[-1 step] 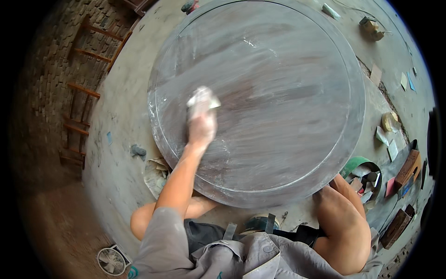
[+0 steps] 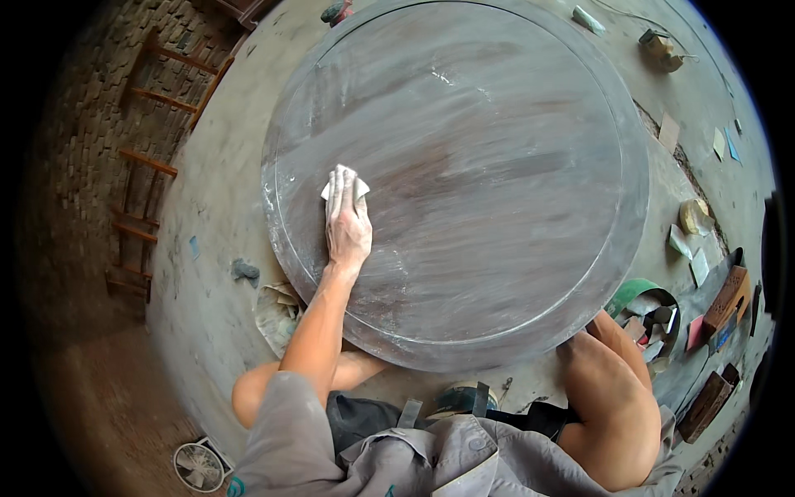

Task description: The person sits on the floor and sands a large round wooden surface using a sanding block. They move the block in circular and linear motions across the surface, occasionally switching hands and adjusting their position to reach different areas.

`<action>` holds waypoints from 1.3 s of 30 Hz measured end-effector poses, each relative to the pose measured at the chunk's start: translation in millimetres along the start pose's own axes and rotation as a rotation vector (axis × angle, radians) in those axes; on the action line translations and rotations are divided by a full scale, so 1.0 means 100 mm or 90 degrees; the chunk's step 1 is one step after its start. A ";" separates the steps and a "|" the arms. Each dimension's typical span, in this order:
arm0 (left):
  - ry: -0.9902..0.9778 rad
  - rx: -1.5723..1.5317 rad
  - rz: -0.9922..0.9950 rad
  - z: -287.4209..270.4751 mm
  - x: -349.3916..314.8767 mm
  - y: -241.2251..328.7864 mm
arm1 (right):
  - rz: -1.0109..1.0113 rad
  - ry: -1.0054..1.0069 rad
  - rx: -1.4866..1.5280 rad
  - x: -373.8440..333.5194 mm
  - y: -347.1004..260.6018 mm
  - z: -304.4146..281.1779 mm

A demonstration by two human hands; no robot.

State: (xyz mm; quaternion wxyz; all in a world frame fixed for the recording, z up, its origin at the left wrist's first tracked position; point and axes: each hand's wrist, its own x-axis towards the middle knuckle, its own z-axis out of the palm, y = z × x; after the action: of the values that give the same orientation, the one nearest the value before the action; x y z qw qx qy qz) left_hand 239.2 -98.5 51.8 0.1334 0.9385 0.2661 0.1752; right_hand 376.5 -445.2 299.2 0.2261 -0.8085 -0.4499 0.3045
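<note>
A large round wooden tabletop (image 2: 489,224), grey with dust and streaked brown, lies in front of me. White powder lines the ring groove near its rim. On its left part my left hand (image 2: 348,234) presses a folded piece of whitish sandpaper (image 2: 361,190) against the surface. The straight fingers lie close together on top of the sandpaper and are dusted white. What is under the palm is hidden. My right hand does not show.
Left of the tabletop lie a grey rag (image 2: 245,270) and a crumpled bag (image 2: 277,316). On the right are a green-rimmed container (image 2: 636,288) of scraps, a wooden hand plane (image 2: 729,300), a wood block (image 2: 705,407) and paper pieces. A small fan (image 2: 199,465) stands lower left.
My left hand with the sandpaper has moved a little left and toward me across the tabletop. It was blurred before and is sharp now.
</note>
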 end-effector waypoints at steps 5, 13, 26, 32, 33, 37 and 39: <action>0.053 -0.017 0.012 0.45 0.20 0.66 | -0.050 -0.039 -0.019 -0.02 -0.08 0.05; -0.012 0.070 -0.187 -0.34 -0.66 -0.38 | -0.015 -0.020 0.009 -0.09 -0.05 0.03; 0.023 0.150 -0.176 -0.20 -0.76 -0.40 | -0.034 -0.032 0.011 -0.10 -0.03 -0.01; -0.013 -0.032 0.091 0.36 -0.01 0.56 | -0.071 -0.061 -0.009 -0.07 -0.10 0.12; -0.029 -0.040 0.118 0.19 -0.12 0.36 | -0.062 -0.055 -0.005 -0.07 -0.10 0.13; 0.015 0.090 -0.094 -0.40 -0.88 -0.55 | -0.032 -0.026 0.024 -0.11 -0.02 0.06; 0.028 0.096 -0.117 -0.26 -0.81 -0.38 | -0.045 -0.040 0.027 -0.10 -0.03 0.05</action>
State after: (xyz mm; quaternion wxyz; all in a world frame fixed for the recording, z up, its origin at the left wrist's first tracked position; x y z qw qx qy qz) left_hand 146.4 -107.4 41.4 0.0720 0.9133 0.3666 0.1621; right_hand 366.5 -452.0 300.4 0.2395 -0.7773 -0.4783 0.3312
